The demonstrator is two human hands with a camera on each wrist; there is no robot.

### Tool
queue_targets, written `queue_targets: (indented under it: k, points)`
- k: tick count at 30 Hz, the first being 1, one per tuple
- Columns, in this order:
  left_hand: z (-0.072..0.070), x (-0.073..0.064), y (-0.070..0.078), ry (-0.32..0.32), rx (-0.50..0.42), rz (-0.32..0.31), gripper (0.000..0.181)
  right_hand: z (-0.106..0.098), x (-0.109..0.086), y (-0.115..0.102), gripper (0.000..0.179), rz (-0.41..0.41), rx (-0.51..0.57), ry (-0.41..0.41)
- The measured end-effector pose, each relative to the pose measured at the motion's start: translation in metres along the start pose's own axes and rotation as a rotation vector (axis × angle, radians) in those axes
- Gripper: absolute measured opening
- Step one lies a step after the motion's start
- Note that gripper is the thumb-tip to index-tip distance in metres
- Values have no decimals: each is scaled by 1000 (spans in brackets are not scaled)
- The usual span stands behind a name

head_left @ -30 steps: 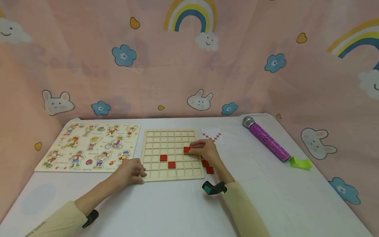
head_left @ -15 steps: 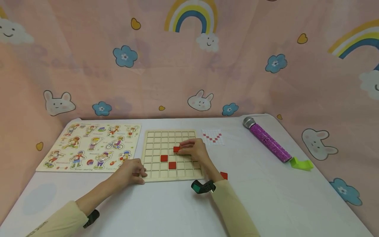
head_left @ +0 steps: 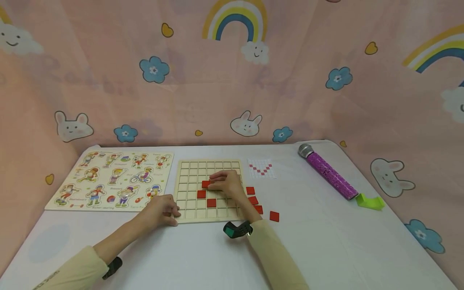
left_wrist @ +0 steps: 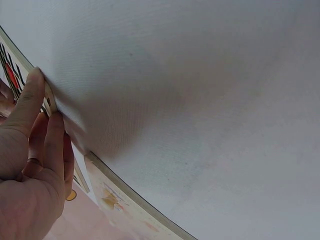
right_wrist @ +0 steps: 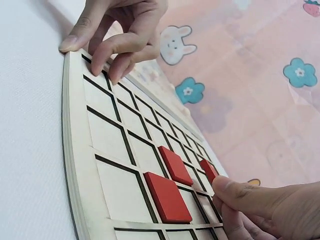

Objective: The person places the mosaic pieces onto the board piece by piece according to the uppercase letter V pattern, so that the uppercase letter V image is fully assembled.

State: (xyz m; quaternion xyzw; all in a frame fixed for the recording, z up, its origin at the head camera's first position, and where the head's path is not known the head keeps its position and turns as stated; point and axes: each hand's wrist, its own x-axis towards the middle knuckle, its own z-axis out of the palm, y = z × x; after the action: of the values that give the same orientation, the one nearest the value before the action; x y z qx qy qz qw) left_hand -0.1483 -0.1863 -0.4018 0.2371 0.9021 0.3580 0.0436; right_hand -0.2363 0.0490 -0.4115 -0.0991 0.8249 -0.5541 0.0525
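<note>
A wooden grid board (head_left: 191,166) lies on the white table in front of me, with red square tiles (head_left: 211,203) in two of its cells. My left hand (head_left: 157,210) grips the board's near left corner, thumb and fingers on its edge in the left wrist view. Over the board's middle, my right hand (head_left: 229,185) pinches another red tile (right_wrist: 208,170) between thumb and fingers. Whether that tile touches the board is unclear. Several loose red tiles (head_left: 274,216) lie right of the board. A small card (head_left: 262,168) beside it shows red squares in a V.
A wooden picture puzzle (head_left: 76,188) with sports figures lies left of the board. At the right are a purple glittery microphone (head_left: 330,174) and a bright green curved piece (head_left: 369,201). A pink printed cloth (head_left: 203,92) hangs behind the table.
My right hand has moved left across the board with its red tile, uncovering the card and the loose tiles at the right. The left hand stays on the board's corner.
</note>
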Motion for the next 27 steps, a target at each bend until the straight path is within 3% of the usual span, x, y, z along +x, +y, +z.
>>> queue_targets:
  k: [6, 14, 27]
  points:
    - [1, 1, -3, 4, 18, 19, 18, 13, 5, -2, 26, -34, 6, -7]
    - [1, 1, -5, -5, 13, -1, 18, 22, 6, -14, 26, -121, -69, -31]
    - [1, 1, -5, -5, -3, 15, 17, 32, 11, -15, 26, -59, -84, -60]
